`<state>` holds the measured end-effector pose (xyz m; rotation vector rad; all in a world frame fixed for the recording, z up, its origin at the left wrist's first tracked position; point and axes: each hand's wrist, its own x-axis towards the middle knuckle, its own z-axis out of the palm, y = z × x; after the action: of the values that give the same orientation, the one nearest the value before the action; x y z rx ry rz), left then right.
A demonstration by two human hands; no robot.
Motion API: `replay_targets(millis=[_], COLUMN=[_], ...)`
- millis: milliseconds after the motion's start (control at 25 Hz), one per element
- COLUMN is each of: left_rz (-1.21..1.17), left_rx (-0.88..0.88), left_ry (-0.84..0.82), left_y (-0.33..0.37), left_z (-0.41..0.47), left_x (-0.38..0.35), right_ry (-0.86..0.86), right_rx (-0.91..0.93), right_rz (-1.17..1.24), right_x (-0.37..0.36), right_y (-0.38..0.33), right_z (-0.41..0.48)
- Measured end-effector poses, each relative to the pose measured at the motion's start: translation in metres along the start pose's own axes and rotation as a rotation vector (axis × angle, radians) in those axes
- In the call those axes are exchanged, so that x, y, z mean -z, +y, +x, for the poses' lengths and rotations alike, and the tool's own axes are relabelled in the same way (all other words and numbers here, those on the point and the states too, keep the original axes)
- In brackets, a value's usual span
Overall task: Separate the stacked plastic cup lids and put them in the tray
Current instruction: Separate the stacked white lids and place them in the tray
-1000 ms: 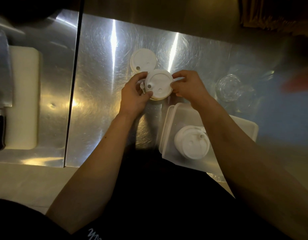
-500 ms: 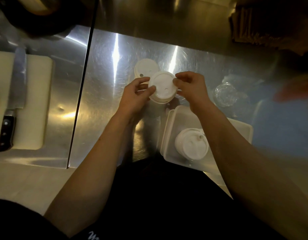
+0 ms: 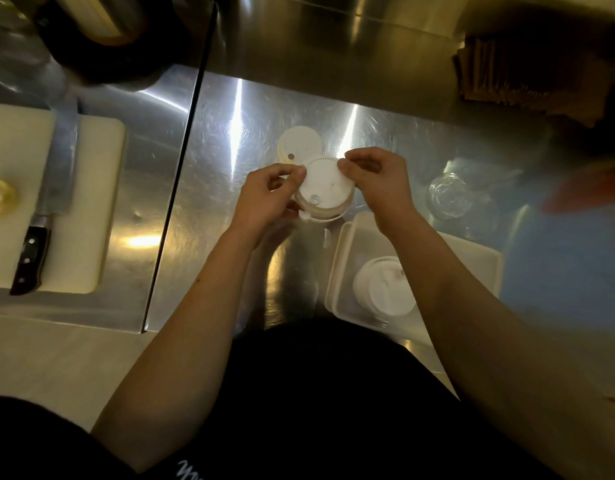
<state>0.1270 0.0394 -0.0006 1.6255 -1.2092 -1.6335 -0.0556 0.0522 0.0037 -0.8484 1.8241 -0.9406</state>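
Above the steel counter I hold a small stack of white plastic cup lids between both hands. My left hand pinches its left rim. My right hand pinches the top lid's right edge. Behind it, a second pile of lids rests on the counter. A white plastic tray sits near the front edge at the right, with a few lids inside, partly hidden by my right forearm.
A cutting board with a large knife lies on the left, past a dark seam in the counter. Clear plastic cups lie right of my hands. A brown paper stack sits at the back right.
The held stack has turned so its sip hole now faces me. My fingers have shifted along its rim. The camera view has tilted upward.
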Motion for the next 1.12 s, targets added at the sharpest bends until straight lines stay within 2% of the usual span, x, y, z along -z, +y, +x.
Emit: replay_targets(millis=[400, 1120], left_rz=[-0.056, 0.129], left_rx=[0.032, -0.031], left_ry=[0.049, 0.142], left_y=[-0.002, -0.006], left_z=[0.002, 0.076], left_x=[0.004, 0.014], right_ry=[-0.090, -0.023], right_rx=[-0.043, -0.219], right_rz=[0.042, 0.122], right_x=[-0.001, -0.035], right_y=[0.009, 0.005], right_z=[-0.014, 0.047])
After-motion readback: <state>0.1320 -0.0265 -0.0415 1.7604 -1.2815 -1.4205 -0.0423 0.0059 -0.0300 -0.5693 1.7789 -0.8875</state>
